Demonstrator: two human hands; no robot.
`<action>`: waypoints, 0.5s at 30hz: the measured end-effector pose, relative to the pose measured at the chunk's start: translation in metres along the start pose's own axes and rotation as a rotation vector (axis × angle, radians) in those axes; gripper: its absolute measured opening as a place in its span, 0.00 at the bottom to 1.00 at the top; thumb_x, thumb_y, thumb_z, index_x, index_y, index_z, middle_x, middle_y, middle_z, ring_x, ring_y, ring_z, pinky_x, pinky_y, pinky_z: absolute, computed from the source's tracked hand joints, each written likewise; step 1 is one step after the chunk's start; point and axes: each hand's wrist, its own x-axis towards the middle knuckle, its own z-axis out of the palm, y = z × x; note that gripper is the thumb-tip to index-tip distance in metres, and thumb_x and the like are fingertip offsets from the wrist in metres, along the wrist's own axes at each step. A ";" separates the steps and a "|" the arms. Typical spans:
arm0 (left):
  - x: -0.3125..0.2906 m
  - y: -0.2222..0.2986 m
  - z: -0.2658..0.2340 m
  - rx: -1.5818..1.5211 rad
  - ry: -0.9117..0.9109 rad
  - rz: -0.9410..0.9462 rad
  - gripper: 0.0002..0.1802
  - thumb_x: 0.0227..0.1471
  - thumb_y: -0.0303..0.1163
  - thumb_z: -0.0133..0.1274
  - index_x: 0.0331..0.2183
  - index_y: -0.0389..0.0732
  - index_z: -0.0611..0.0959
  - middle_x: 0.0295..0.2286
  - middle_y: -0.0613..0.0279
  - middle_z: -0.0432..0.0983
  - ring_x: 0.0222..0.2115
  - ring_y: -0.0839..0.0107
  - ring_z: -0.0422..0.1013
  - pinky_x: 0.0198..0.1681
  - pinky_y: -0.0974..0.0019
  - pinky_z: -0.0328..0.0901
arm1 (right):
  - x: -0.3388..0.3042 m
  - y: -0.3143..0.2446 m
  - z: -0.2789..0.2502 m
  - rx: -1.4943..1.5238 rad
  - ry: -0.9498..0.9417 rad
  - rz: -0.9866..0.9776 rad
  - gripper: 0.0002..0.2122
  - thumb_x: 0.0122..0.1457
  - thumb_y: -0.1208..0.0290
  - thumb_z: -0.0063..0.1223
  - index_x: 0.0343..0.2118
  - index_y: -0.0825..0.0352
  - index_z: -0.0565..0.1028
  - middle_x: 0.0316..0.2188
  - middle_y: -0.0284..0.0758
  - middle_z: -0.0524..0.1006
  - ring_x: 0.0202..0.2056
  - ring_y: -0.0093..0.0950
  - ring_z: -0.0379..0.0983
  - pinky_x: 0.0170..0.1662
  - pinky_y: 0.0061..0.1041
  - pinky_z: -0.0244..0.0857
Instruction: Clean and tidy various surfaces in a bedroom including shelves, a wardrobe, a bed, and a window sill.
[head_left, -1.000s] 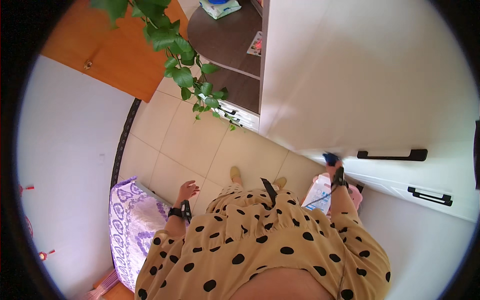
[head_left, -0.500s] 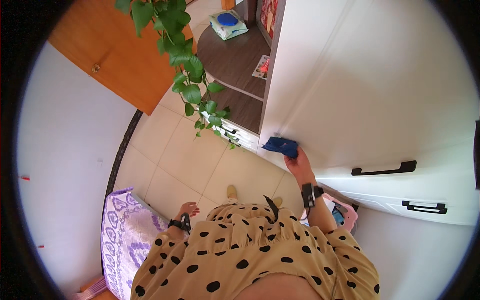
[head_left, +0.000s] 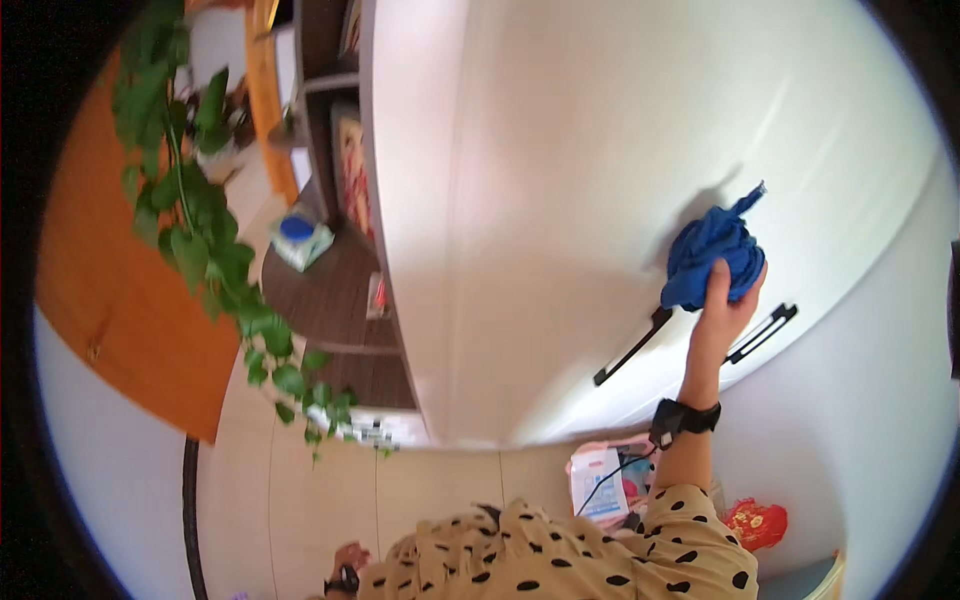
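Observation:
My right hand (head_left: 728, 300) is closed around a bunched blue cloth (head_left: 712, 255), thumb across its near side. It holds the cloth up at the white wardrobe door (head_left: 520, 250), over the upper end of a long black handle (head_left: 632, 348). A thin twisted end of the cloth sticks up. Just beside my wrist is a second black handle (head_left: 762, 333). Low at my left side hangs my left hand (head_left: 350, 556), holding nothing that I can see, its fingers loosely apart and a little blurred.
Left of the wardrobe, dark wooden shelves (head_left: 320, 300) hold a wipes pack (head_left: 300, 240) with a blue lid. A trailing green plant (head_left: 200, 255) hangs before an orange door (head_left: 130, 300). Below my right arm are a pink container (head_left: 590, 470) and a red bag (head_left: 755, 524).
My right hand has carried the cloth up and right across the wardrobe, from near its left edge to the handles. The view has swung right. My left hand stays low at my side.

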 end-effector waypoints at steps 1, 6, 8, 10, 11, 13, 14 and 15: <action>-0.002 0.005 -0.003 0.005 -0.230 0.102 0.07 0.54 0.27 0.50 0.34 0.37 0.81 0.32 0.51 0.80 0.31 0.62 0.78 0.31 0.65 0.74 | 0.008 -0.009 0.012 -0.040 0.033 -0.038 0.20 0.59 0.72 0.54 0.53 0.71 0.64 0.49 0.38 0.68 0.48 0.26 0.66 0.55 0.25 0.59; 0.043 0.094 0.028 0.344 -0.024 0.071 0.07 0.54 0.27 0.50 0.34 0.37 0.81 0.32 0.52 0.80 0.31 0.63 0.78 0.31 0.65 0.74 | 0.033 -0.024 0.092 -0.564 0.099 -0.569 0.30 0.55 0.70 0.58 0.57 0.78 0.61 0.56 0.54 0.64 0.58 0.46 0.59 0.63 0.42 0.47; 0.057 0.126 0.047 0.384 -0.046 0.091 0.07 0.54 0.27 0.50 0.34 0.37 0.81 0.32 0.52 0.80 0.31 0.63 0.78 0.31 0.65 0.74 | 0.020 -0.039 0.116 -0.686 -0.025 -0.750 0.29 0.50 0.71 0.60 0.55 0.76 0.64 0.53 0.52 0.67 0.54 0.46 0.63 0.58 0.43 0.54; 0.062 0.152 0.048 0.399 -0.048 0.110 0.07 0.54 0.27 0.50 0.34 0.37 0.81 0.32 0.52 0.80 0.31 0.63 0.78 0.31 0.65 0.74 | -0.013 -0.056 0.140 -0.650 -0.423 -0.821 0.28 0.45 0.72 0.60 0.53 0.69 0.68 0.49 0.43 0.71 0.49 0.40 0.67 0.51 0.39 0.58; 0.064 0.162 0.047 0.405 -0.053 0.131 0.07 0.54 0.27 0.50 0.34 0.37 0.81 0.32 0.52 0.80 0.31 0.63 0.78 0.31 0.65 0.74 | -0.030 -0.063 0.147 -0.625 -0.679 -0.852 0.27 0.43 0.72 0.60 0.51 0.65 0.71 0.47 0.38 0.73 0.47 0.35 0.68 0.48 0.37 0.60; 0.067 0.182 0.044 0.411 -0.057 0.146 0.07 0.54 0.27 0.50 0.34 0.37 0.81 0.32 0.52 0.80 0.31 0.63 0.78 0.31 0.65 0.74 | -0.054 -0.051 0.156 -0.545 -0.845 -1.208 0.22 0.45 0.71 0.58 0.48 0.58 0.74 0.44 0.30 0.74 0.45 0.30 0.69 0.48 0.36 0.60; 0.069 0.190 0.042 0.414 -0.060 0.153 0.07 0.54 0.28 0.50 0.34 0.37 0.81 0.31 0.52 0.80 0.31 0.63 0.78 0.31 0.65 0.74 | -0.049 -0.056 0.153 -0.530 -0.945 -1.106 0.17 0.47 0.71 0.55 0.44 0.56 0.76 0.41 0.27 0.76 0.42 0.27 0.71 0.44 0.34 0.62; 0.070 0.196 0.039 0.416 -0.062 0.155 0.07 0.54 0.28 0.50 0.34 0.37 0.81 0.31 0.52 0.80 0.31 0.63 0.78 0.31 0.65 0.74 | -0.035 -0.061 0.151 -0.572 -0.920 -1.071 0.14 0.48 0.71 0.53 0.41 0.56 0.77 0.38 0.27 0.78 0.38 0.28 0.73 0.40 0.35 0.64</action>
